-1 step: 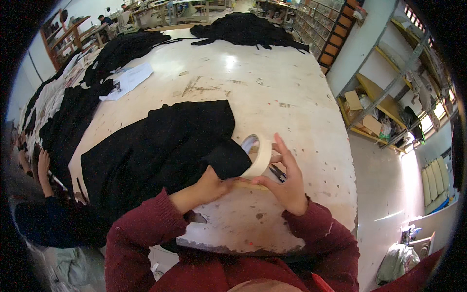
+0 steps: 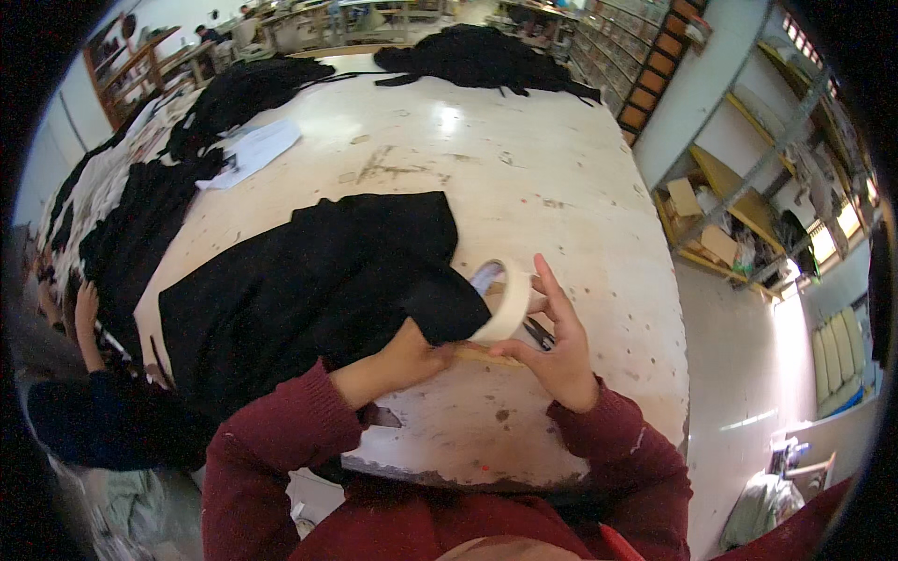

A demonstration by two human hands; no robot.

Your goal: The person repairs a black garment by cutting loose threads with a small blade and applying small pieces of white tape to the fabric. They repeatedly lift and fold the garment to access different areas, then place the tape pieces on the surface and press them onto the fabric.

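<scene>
While both hands meet low over the near part of the tabletop [image 2: 580, 234], the cream tape roll [image 2: 514, 307] sits on edge, tilted, between the black cloth [image 2: 309, 280] and the right hand [image 2: 564, 344]. Right grip: thumb and index finger spread wide, other fingers against the roll's side; can't tell from here whether they carry its weight. Dark pointed tool [image 2: 536, 333] shows in the gap between thumb and fingers, held or lying, unclear. Left hand [image 2: 407, 360] is at the cloth's near edge, thumb up against it, fingertips at a narrow yellowish strip [image 2: 479, 352]. Left grip: narrow, but can't tell what it's pinching. Strip runs from there toward the right thumb. Cloth lies in folds, its right corner reaching the roll. Both sleeves burgundy. Farther up: white paper [image 2: 253, 154] near the left edge, a heap of black fabric [image 2: 477, 61] at the far end. Co-worker's hand [image 2: 86, 313] on the left, near more dark fabric [image 2: 136, 220], well apart from the roll. Metal shelving [image 2: 734, 187] with boxes stands off to the right.
</scene>
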